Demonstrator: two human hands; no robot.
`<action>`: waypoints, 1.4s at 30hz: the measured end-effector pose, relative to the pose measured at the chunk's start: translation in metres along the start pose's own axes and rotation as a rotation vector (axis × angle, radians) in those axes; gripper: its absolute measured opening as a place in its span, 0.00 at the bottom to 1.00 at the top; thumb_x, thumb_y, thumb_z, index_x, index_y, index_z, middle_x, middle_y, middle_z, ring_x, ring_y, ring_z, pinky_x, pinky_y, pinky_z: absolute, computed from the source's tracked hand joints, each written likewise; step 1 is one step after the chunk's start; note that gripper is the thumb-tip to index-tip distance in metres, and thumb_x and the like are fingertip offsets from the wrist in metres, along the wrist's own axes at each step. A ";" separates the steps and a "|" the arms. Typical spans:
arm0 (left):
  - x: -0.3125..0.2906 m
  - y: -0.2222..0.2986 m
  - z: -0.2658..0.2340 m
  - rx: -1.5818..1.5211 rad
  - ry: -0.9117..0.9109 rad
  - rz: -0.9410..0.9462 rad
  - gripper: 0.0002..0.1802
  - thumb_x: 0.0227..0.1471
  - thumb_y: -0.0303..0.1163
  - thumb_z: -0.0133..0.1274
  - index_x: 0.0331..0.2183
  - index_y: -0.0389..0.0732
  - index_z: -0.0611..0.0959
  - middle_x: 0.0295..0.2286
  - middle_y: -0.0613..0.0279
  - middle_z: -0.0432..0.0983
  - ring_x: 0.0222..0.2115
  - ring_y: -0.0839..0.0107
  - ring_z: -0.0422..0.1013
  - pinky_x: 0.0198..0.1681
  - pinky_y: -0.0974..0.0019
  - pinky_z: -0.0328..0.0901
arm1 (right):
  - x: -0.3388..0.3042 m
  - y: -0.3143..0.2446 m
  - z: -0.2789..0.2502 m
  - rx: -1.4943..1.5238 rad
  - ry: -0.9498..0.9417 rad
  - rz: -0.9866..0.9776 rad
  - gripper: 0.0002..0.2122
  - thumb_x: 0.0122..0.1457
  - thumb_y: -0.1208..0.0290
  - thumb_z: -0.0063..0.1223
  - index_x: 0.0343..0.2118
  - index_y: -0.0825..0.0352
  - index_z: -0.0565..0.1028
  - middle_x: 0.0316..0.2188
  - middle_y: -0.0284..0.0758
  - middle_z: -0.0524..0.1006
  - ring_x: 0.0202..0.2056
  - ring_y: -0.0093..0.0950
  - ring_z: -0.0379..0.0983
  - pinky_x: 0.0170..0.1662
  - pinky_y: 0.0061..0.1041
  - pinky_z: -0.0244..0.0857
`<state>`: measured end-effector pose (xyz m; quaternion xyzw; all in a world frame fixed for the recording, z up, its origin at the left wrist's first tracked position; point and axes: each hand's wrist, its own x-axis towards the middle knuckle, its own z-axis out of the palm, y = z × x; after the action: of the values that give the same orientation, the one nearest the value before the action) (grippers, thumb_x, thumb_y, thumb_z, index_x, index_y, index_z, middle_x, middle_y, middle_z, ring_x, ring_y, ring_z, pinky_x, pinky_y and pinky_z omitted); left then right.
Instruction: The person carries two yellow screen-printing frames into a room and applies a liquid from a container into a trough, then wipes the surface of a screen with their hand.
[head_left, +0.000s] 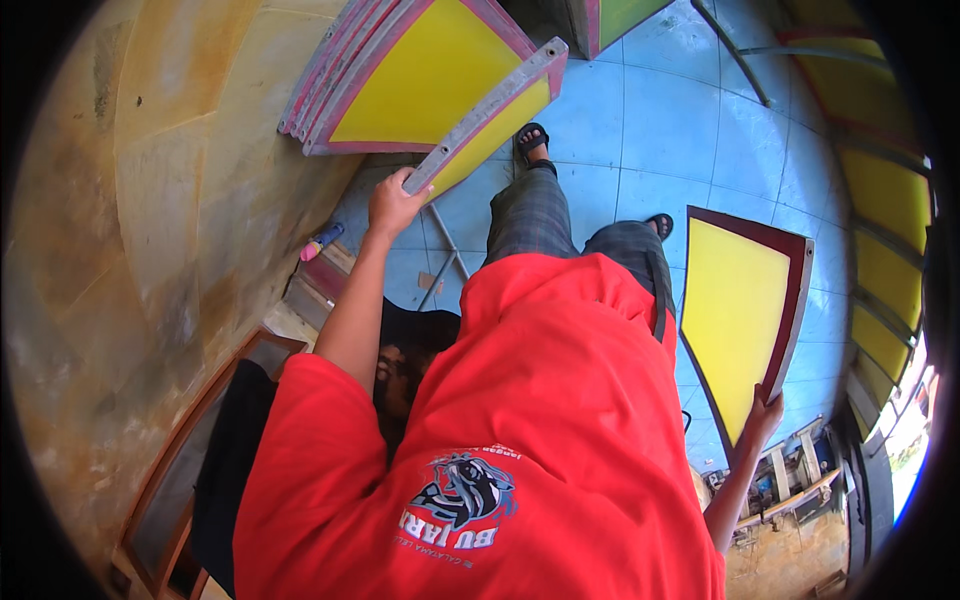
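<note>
Each hand holds a screen printing frame with yellow mesh. My left hand [396, 203] grips the near corner of one frame [500, 125], with its grey metal edge turned up toward me. Its far end overlaps a stack of similar frames [415, 85] with pink borders, which leans by the wall. On the right, my right hand [761, 420] is closed on the lower edge of a second frame [738, 310]. That one has a dark red border and hangs beside my leg, its mesh facing up. The fingers of both hands are partly hidden behind the frames.
A stained wall [150, 190] runs along the left. More yellow frames [885, 270] stand in a rack at the right, and a green frame [625, 22] is at the far end. My sandalled feet are on blue floor tiles [665, 130]. Low wooden furniture [190, 450] stands at lower left.
</note>
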<state>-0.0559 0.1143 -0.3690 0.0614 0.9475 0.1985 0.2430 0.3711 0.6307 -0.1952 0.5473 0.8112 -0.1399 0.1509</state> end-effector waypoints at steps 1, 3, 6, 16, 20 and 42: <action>0.006 -0.009 -0.001 -0.031 0.008 0.022 0.22 0.37 0.41 0.60 0.35 0.39 0.78 0.28 0.49 0.76 0.31 0.52 0.72 0.34 0.58 0.66 | -0.007 -0.009 0.000 0.018 0.010 0.010 0.16 0.49 0.69 0.55 0.39 0.74 0.72 0.31 0.47 0.75 0.33 0.41 0.72 0.37 0.35 0.63; 0.019 -0.028 0.001 -0.097 0.021 0.079 0.22 0.37 0.40 0.60 0.35 0.38 0.78 0.28 0.48 0.76 0.31 0.52 0.72 0.34 0.58 0.66 | -0.023 -0.019 0.002 0.057 0.040 0.041 0.16 0.50 0.69 0.55 0.39 0.74 0.72 0.31 0.47 0.75 0.33 0.41 0.72 0.38 0.34 0.63; 0.036 -0.034 0.000 -0.154 0.031 0.107 0.21 0.37 0.39 0.60 0.34 0.37 0.78 0.28 0.47 0.76 0.30 0.50 0.72 0.34 0.58 0.66 | -0.056 -0.054 0.001 0.185 0.021 0.202 0.13 0.51 0.70 0.54 0.37 0.73 0.71 0.29 0.43 0.76 0.31 0.31 0.71 0.35 0.30 0.63; 0.096 -0.097 -0.004 -0.103 -0.023 0.100 0.21 0.41 0.35 0.59 0.37 0.33 0.77 0.31 0.45 0.75 0.35 0.50 0.71 0.39 0.60 0.64 | -0.078 -0.082 0.032 0.215 0.108 0.159 0.14 0.47 0.69 0.57 0.33 0.74 0.72 0.27 0.47 0.74 0.30 0.43 0.71 0.35 0.33 0.62; 0.104 -0.099 -0.017 -0.068 -0.009 0.125 0.21 0.43 0.35 0.58 0.38 0.30 0.75 0.33 0.45 0.74 0.36 0.51 0.71 0.40 0.61 0.63 | -0.085 -0.082 0.029 0.153 0.132 0.147 0.13 0.47 0.69 0.57 0.33 0.72 0.72 0.25 0.41 0.75 0.27 0.28 0.70 0.33 0.27 0.63; 0.157 -0.157 -0.007 0.468 0.249 -0.060 0.42 0.47 0.50 0.52 0.55 0.34 0.56 0.53 0.39 0.54 0.54 0.48 0.51 0.56 0.56 0.49 | -0.134 -0.001 0.077 0.267 0.118 0.333 0.10 0.47 0.71 0.57 0.30 0.70 0.72 0.23 0.36 0.69 0.25 0.28 0.64 0.31 0.25 0.59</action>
<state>-0.1996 0.0022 -0.4955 0.0628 0.9916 -0.0272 0.1096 0.4246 0.4867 -0.2125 0.6960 0.6915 -0.1870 0.0503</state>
